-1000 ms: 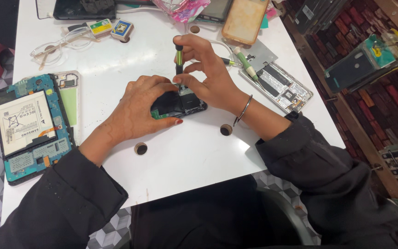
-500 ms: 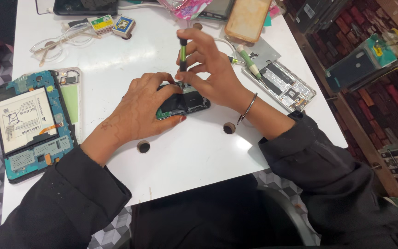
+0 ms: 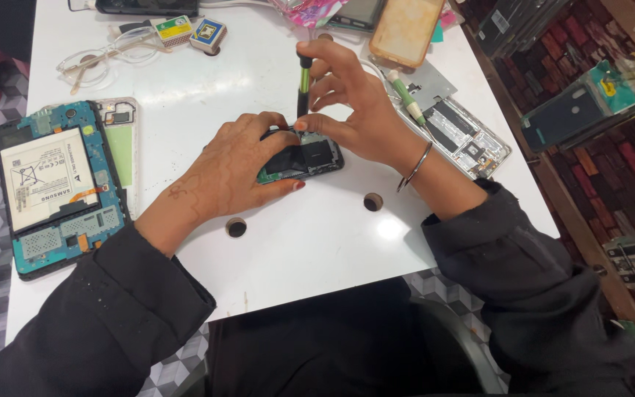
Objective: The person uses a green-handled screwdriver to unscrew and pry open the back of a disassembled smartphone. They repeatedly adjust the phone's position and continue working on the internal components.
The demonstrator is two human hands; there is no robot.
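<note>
Opened phone (image 3: 304, 156) lying mid-bench (image 3: 317, 242), pinned flat under the left hand (image 3: 240, 173). Right hand (image 3: 347, 110), its grip pinching a screwdriver (image 3: 303, 81) upright; best kept vertical, seated squarely, turned with light pressure.

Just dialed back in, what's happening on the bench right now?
A person in dark sleeves is working on an opened phone lying on the white table. The left hand rests over the phone and pins it down, while the right hand holds a small screwdriver upright with its tip down on the phone's upper edge. To the left lies an opened tablet with its battery exposed; to the right sits another opened phone, with a second screwdriver beside it.
</note>
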